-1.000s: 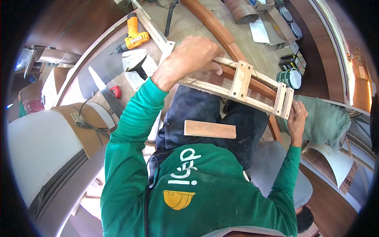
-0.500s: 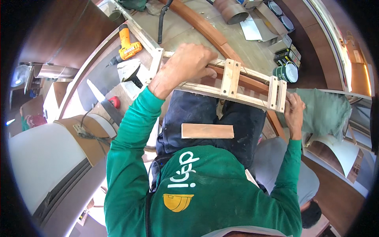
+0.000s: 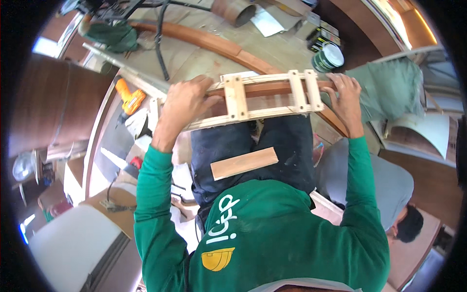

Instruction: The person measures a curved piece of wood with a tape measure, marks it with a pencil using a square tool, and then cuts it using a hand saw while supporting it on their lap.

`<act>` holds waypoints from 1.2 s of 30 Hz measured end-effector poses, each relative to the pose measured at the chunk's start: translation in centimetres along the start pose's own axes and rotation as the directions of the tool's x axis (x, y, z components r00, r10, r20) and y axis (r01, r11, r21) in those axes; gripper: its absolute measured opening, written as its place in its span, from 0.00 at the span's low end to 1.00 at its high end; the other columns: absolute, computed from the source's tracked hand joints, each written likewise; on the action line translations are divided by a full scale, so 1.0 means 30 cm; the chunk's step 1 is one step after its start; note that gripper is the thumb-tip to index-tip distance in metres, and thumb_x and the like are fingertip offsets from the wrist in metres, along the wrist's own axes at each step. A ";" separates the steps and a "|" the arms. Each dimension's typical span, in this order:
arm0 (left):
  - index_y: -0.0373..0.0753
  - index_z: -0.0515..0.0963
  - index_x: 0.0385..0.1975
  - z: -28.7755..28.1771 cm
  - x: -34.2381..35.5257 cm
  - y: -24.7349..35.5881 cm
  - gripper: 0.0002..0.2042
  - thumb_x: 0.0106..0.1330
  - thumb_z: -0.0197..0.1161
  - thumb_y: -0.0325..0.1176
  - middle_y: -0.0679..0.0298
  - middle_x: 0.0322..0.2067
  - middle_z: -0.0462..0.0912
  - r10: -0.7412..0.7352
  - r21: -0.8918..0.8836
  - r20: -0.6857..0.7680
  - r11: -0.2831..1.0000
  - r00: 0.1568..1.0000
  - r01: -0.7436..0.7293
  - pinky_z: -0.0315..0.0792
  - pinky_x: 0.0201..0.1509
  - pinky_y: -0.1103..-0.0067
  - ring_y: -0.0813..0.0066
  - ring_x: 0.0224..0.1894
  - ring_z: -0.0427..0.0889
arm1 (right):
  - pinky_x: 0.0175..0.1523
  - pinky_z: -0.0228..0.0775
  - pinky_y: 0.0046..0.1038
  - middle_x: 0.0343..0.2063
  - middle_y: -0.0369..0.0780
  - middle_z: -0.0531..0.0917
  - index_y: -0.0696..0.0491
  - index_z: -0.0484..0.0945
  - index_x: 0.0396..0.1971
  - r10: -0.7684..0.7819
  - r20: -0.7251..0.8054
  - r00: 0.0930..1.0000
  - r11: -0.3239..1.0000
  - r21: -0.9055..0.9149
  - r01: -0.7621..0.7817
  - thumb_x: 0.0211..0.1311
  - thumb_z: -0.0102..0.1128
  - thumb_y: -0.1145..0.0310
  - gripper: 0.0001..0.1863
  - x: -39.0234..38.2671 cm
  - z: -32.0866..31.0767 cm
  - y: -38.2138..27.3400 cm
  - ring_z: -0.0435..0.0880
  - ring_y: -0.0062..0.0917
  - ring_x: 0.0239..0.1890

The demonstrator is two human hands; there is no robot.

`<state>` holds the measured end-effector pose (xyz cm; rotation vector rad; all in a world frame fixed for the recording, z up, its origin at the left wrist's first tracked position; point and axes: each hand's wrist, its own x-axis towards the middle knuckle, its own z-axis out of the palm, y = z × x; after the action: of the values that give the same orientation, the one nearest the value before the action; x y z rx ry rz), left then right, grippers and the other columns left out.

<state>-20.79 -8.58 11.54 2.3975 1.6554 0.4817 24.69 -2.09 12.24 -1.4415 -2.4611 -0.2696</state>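
A light wooden frame, made of two long rails with short crosspieces screwed across them, spans the space just beyond my knees. My left hand is wrapped over its rails near the left end, hiding part of them. At the right end, my right hand grips the far rail with its fingers curled over and the thumb below. Across my dark trousers lies a small flat wooden block, touched by neither hand.
An orange cordless drill and a handsaw lie to the left. A curved brown wooden beam runs beyond the frame. A paint bucket and green sheeting stand right. Another person in grey crouches close on my right.
The frame has turned from sloping down toward the right to rising slightly that way. Both hands stay on it, the left having shifted left in view. The block on my lap has tilted likewise.
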 end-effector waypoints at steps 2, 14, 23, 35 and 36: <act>0.38 0.81 0.38 -0.002 -0.005 0.004 0.15 0.62 0.74 0.43 0.54 0.34 0.84 -0.007 -0.013 0.003 1.000 1.000 0.007 0.79 0.41 0.56 0.45 0.38 0.87 | 0.72 0.61 0.53 0.52 0.40 0.84 0.47 0.80 0.60 0.023 -0.009 1.000 1.000 -0.016 -0.023 0.68 0.70 0.58 0.22 0.001 0.008 -0.001 0.80 0.36 0.61; 0.40 0.81 0.39 0.035 -0.018 -0.016 0.20 0.65 0.73 0.51 0.53 0.35 0.86 -0.101 0.101 0.026 0.990 0.995 0.098 0.80 0.39 0.55 0.43 0.38 0.87 | 0.65 0.69 0.44 0.50 0.43 0.85 0.51 0.82 0.57 0.181 -0.304 0.935 0.978 0.160 -0.137 0.65 0.73 0.64 0.22 -0.044 -0.145 -0.240 0.82 0.40 0.57; 0.40 0.82 0.38 0.018 0.017 -0.031 0.20 0.65 0.73 0.53 0.53 0.31 0.86 0.022 0.058 -0.002 0.998 1.000 -0.021 0.80 0.39 0.56 0.44 0.36 0.87 | 0.64 0.71 0.40 0.51 0.42 0.85 0.52 0.81 0.60 -0.437 0.448 0.780 0.798 0.593 0.107 0.64 0.71 0.69 0.24 -0.316 0.016 -0.600 0.83 0.40 0.57; 0.39 0.81 0.38 0.018 -0.001 -0.045 0.23 0.65 0.72 0.56 0.51 0.32 0.87 0.006 0.007 0.003 1.000 1.000 -0.006 0.79 0.42 0.54 0.43 0.39 0.87 | 0.62 0.75 0.37 0.52 0.50 0.85 0.60 0.75 0.66 -0.198 0.534 0.822 0.349 0.822 -0.450 0.78 0.60 0.65 0.23 -0.418 -0.095 -0.536 0.86 0.37 0.56; 0.39 0.80 0.38 0.023 -0.007 -0.050 0.23 0.64 0.72 0.55 0.51 0.32 0.86 0.005 0.005 0.004 1.000 1.000 -0.005 0.79 0.42 0.54 0.43 0.39 0.87 | 0.62 0.74 0.35 0.51 0.48 0.85 0.61 0.75 0.66 -0.192 0.548 0.814 0.258 0.829 -0.497 0.80 0.59 0.63 0.23 -0.417 -0.103 -0.539 0.85 0.34 0.55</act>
<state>-21.90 -8.22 10.38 2.4049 1.6507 0.4739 16.83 -21.15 10.71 -1.1392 -1.9158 1.7053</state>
